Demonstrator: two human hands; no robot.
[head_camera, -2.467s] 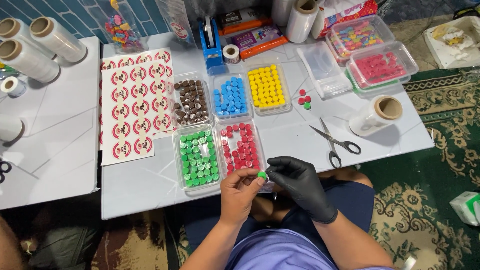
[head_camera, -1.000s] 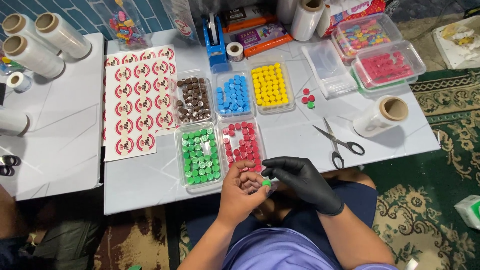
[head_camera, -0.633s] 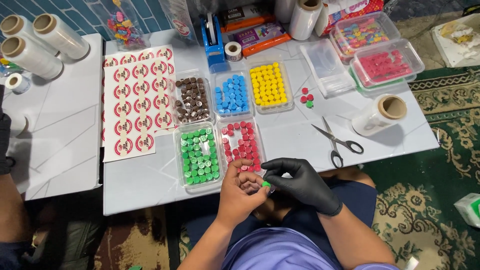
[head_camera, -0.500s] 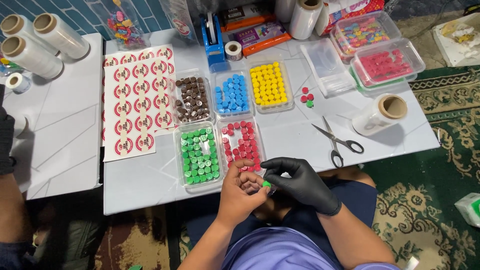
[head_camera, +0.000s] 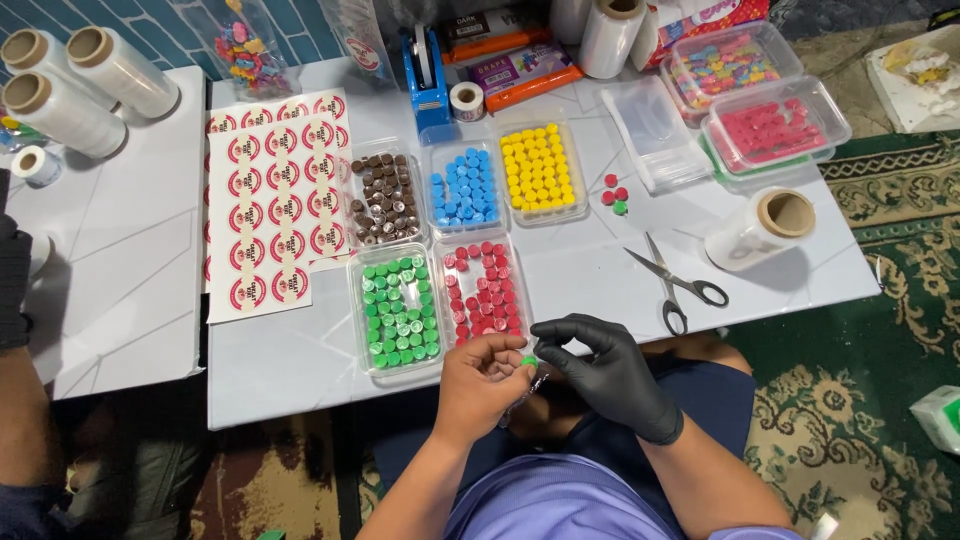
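Low in the middle of the frame, just past the near edge of the white counter (head_camera: 300, 360), the bare left hand (head_camera: 480, 385) and the black-gloved right hand (head_camera: 610, 372) are meeting over a tiny green piece (head_camera: 528, 361). Both sets of fingers are pinching it between the tips, the other fingers curling loosely. It is looking light, small and smooth, probably rigid but easy to fumble, so a fingertip pinch across its sides suits it best. Just above the hands, the tray of green pieces (head_camera: 398, 310) and the tray of red pieces (head_camera: 484, 292) are sitting side by side, scissors (head_camera: 672, 284) lying to their right.
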